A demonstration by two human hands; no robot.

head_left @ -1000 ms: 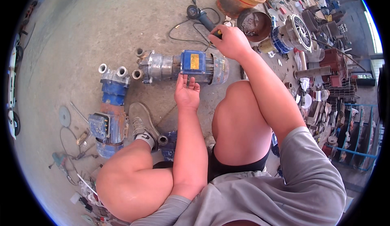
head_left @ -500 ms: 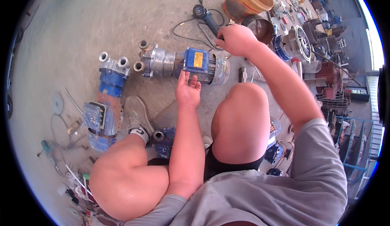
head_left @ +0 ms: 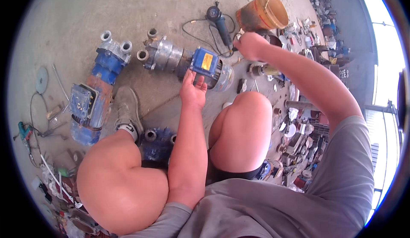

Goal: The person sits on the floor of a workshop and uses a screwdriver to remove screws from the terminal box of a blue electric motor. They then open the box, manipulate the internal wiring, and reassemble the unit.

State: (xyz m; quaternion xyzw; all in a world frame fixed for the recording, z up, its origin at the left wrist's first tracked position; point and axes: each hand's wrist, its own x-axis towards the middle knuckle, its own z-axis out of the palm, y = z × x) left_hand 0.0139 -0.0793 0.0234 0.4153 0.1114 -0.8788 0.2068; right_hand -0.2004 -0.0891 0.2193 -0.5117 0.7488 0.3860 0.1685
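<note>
Head view: motor (head_left: 168,56) lies on floor (head_left: 162,7), blue box (head_left: 204,62) on top. Left hand (head_left: 194,92) open, palm up, fingertips at box's near edge. Right hand (head_left: 253,46) curled, near grinder (head_left: 223,29); cannot tell whether it grips anything. Second motor (head_left: 97,88) lies left.

Right hand (head_left: 253,46): grip hidden; far clutter (head_left: 328,21) too small.

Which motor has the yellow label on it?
The motor nearest the left hand: its blue box carries the yellow label. The rusty blue motor to its left shows none.
</note>
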